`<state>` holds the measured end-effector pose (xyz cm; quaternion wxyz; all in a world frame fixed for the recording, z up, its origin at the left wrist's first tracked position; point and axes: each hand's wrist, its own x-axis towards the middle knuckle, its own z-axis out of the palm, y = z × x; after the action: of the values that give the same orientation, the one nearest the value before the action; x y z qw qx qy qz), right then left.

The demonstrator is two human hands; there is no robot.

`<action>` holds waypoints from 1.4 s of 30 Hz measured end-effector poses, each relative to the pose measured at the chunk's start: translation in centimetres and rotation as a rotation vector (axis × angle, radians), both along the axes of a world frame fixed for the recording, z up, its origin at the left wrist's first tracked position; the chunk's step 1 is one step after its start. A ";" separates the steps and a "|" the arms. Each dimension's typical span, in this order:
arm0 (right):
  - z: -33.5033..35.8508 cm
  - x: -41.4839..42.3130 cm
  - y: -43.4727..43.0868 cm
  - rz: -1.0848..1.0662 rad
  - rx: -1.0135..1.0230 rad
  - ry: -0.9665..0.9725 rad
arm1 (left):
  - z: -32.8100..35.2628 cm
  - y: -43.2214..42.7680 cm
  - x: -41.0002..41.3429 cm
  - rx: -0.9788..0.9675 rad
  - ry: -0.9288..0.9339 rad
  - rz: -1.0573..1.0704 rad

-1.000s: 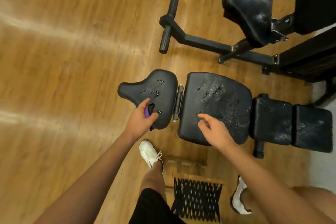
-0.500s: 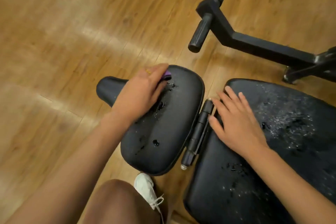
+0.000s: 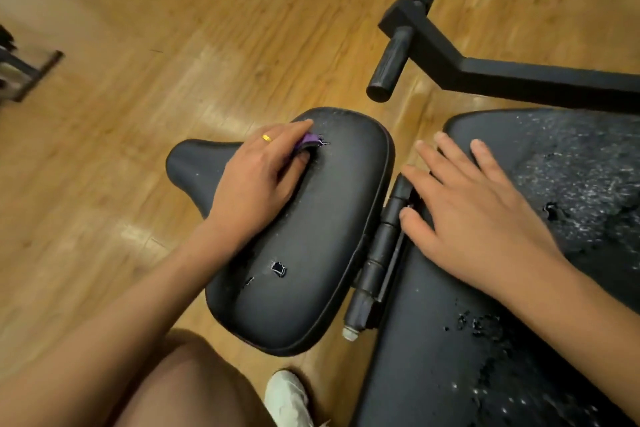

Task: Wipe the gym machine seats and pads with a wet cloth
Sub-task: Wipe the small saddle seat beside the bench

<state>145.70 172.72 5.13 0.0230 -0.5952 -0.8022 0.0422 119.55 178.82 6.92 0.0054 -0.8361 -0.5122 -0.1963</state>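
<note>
A black saddle-shaped seat pad (image 3: 311, 270) with small tears fills the middle of the view. My left hand (image 3: 256, 180) lies on its far left part and grips a small purple cloth (image 3: 309, 141), mostly hidden under the fingers, against the pad. To the right, past a black hinge (image 3: 377, 253), lies the larger black bench pad (image 3: 450, 357), cracked and flaking. My right hand (image 3: 474, 215) rests flat on that pad's near-left edge, fingers spread and straight, holding nothing.
A black metal frame with a foam roller handle (image 3: 398, 55) stretches across the wooden floor (image 3: 138, 114) at the upper right. My knee and a white shoe (image 3: 287, 399) are below the seat. Part of another dark frame (image 3: 24, 76) shows at the far left.
The camera has come much closer to the bench. My left hand with the cloth slid from the seat's near edge to its far left part. My right hand flattened onto the bench pad.
</note>
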 end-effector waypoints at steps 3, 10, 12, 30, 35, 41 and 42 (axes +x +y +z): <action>0.2 -0.2 -0.3 -0.017 -0.053 0.025 | -0.2 -0.2 0.5 -0.022 -0.006 -0.012; 2.7 0.7 -3.2 -0.108 -0.055 0.222 | 1.3 -0.5 0.8 -0.053 -0.127 -0.046; 2.3 0.8 -4.9 -0.126 -0.099 0.148 | 3.0 -0.7 -0.5 -0.017 -0.172 -0.059; 2.0 -0.2 -5.9 -0.142 -0.055 -0.026 | 4.6 2.1 -10.7 -0.353 -0.214 0.346; 1.5 0.1 -5.9 -0.139 -0.051 -0.025 | 4.7 1.6 -10.3 -0.366 -0.187 0.380; 1.5 0.0 -5.7 -0.133 -0.040 -0.024 | 3.7 -1.7 -12.4 -0.247 -0.168 0.244; 1.5 0.0 -5.6 -0.133 -0.037 -0.024 | 3.9 -1.3 -12.2 -0.259 -0.190 0.253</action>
<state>145.71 167.11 6.64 0.0051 -0.6481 -0.7600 0.0484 107.37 177.54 10.86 -0.1262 -0.7366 -0.6322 -0.2044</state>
